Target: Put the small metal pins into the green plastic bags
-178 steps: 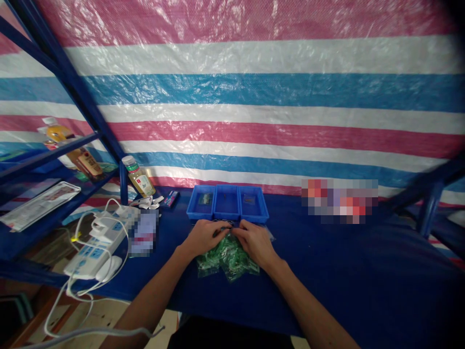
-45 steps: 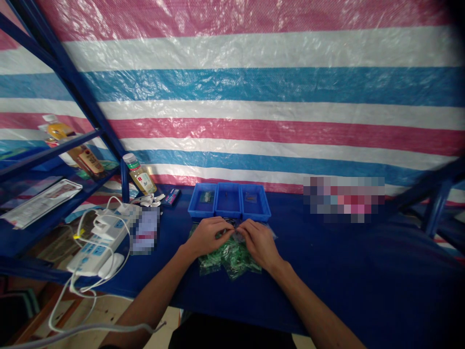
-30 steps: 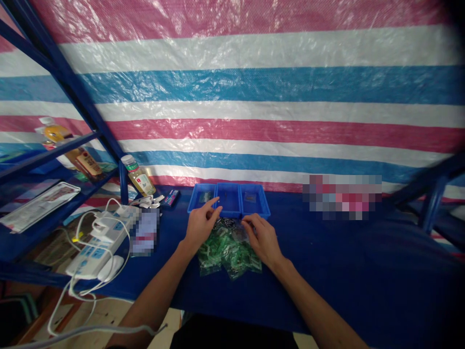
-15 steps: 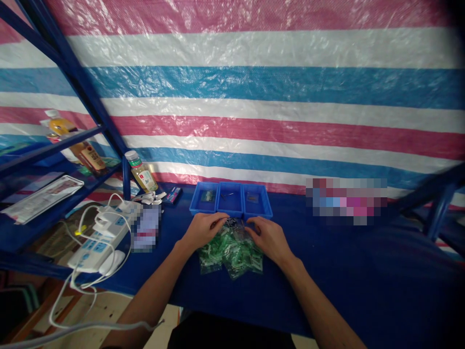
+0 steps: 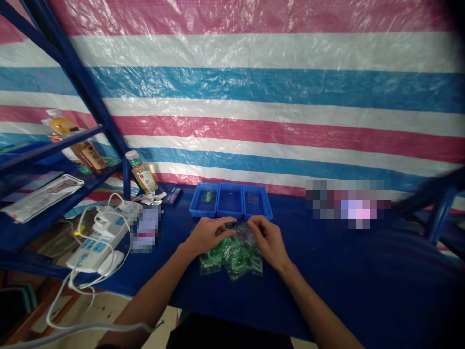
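A heap of clear bags with green contents (image 5: 232, 259) lies on the blue table (image 5: 345, 281). At 10 o'clock the left hand (image 5: 207, 236) curls round a small dark item (image 5: 230, 225); whether it grips, I cannot tell. At 2 the right hand (image 5: 267, 237) bends its fingertips by the plastic, its hold unclear. The hands cover the heap's far edge. Three blue trays (image 5: 229, 214) sit at 12, a power strip (image 5: 95, 248) at 9, a bottle (image 5: 144, 178) towards 11. Striped sheeting (image 5: 254, 53) rises behind.
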`<state>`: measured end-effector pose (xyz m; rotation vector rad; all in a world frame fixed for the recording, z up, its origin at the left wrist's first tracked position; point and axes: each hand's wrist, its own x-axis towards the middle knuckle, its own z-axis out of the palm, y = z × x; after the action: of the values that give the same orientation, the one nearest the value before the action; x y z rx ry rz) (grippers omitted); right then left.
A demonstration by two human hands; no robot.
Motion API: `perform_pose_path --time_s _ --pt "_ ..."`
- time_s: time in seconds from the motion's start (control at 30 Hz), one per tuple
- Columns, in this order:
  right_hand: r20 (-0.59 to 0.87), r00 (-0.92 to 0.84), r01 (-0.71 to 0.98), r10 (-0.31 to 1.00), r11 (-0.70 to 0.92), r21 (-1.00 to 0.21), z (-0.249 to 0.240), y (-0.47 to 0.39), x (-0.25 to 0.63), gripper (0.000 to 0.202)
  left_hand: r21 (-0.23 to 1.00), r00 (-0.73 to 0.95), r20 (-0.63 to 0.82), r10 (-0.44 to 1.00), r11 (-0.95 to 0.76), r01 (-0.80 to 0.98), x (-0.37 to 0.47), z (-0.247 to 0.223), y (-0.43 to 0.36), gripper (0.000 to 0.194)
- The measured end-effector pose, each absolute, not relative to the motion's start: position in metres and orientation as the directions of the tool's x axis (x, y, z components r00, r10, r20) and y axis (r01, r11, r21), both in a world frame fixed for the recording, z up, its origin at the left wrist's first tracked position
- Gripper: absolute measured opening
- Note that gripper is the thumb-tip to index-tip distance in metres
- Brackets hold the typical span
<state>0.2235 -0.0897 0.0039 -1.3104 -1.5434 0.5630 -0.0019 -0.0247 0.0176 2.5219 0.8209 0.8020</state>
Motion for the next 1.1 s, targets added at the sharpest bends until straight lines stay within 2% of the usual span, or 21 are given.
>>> perform_pose_path --time_s 0.2,0.4,0.5,0.83,1.0,1.1 --pt "0.329 0.020 0.322 0.944 0.306 -0.896 0.003 -0.091 0.213 0.025 0.438 0.692 0.468 0.550 -0.824 0.360 0.002 0.013 -0.028 0.024" --pt "0.415 -0.085 0.484 0.906 0.402 -0.778 0.004 -0.091 0.214 0.015 0.434 0.676 0.490 0.551 -0.826 0.360 0.000 0.012 -0.026 0.021" --pt "0.421 -0.105 0.472 0.901 0.418 -0.776 0.007 -0.091 0.212 0.016 0.448 0.682 0.471 0.559 -0.818 0.361 0.000 0.014 -0.027 0.018" --pt "0.404 -0.084 0.399 0.911 0.403 -0.824 0.002 -0.091 0.208 0.015 0.505 0.674 0.468 0.572 -0.799 0.328 0.001 0.023 -0.028 0.019" --pt "0.395 0.030 0.344 0.918 0.362 -0.867 -0.005 -0.092 0.204 0.018 0.578 0.624 0.451 0.638 -0.742 0.341 0.003 0.020 -0.030 0.015" --pt "0.418 0.047 0.316 0.907 0.384 -0.868 -0.006 -0.092 0.202 0.013 0.587 0.592 0.494 0.637 -0.747 0.312 0.003 0.021 -0.030 0.014"
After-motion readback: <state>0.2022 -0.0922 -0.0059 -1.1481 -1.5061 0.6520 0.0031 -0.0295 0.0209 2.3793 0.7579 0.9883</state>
